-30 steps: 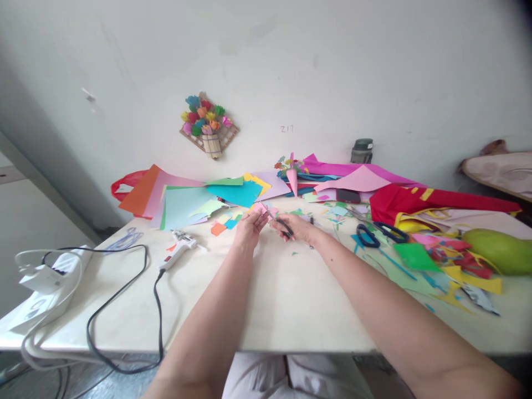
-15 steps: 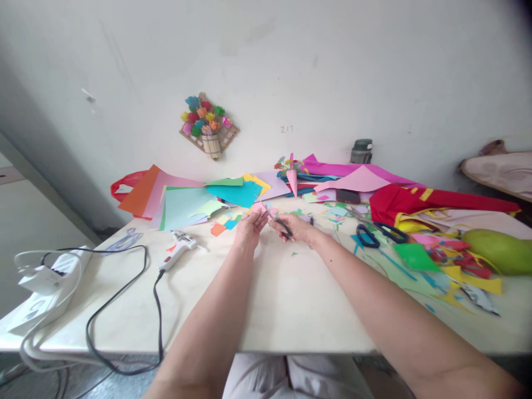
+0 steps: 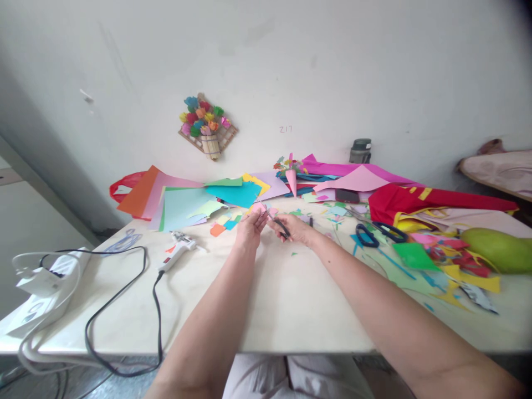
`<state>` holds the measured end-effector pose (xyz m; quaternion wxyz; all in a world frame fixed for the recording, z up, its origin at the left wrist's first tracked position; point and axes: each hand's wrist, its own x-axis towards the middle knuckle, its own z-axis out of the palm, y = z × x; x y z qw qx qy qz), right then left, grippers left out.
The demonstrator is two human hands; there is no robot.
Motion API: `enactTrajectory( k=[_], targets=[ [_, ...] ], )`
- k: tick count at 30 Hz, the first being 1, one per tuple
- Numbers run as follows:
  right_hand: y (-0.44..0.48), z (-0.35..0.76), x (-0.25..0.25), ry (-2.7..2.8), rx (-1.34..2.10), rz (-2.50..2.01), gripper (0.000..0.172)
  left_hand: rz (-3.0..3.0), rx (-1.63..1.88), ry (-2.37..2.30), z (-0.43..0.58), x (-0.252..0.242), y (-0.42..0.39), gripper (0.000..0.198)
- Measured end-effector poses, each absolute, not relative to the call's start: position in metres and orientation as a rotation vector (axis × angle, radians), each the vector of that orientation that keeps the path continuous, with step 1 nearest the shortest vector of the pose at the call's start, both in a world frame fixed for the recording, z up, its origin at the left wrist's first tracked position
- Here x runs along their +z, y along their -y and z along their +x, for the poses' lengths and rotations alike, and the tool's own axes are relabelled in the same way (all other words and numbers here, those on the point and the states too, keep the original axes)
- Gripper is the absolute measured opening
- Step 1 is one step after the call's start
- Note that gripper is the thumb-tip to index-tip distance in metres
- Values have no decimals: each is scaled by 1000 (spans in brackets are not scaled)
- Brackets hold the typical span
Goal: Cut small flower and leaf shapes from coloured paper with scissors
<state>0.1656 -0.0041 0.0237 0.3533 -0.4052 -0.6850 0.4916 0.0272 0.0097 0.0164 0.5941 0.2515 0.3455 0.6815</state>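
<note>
Here at left, pink paper is lightly pinched, it seems, by the left hand, fingers nearly closed; just right, black-handled scissors are gripped in the curled right hand, long axis aimed far-left at the paper. "217" is read on the wall; nothing legible is seen on the bottle.

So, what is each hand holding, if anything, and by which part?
The right hand holds the scissors by their dark handles. The left hand is near the blades; whether it grips anything cannot be told.
</note>
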Motion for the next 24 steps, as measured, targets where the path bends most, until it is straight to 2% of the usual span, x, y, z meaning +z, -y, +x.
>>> enactTrajectory(
  k=[24],
  targets=[
    [6,159,21,1700,1243,-1010,29,477,1675,-812,43,19,-3,7]
  ],
)
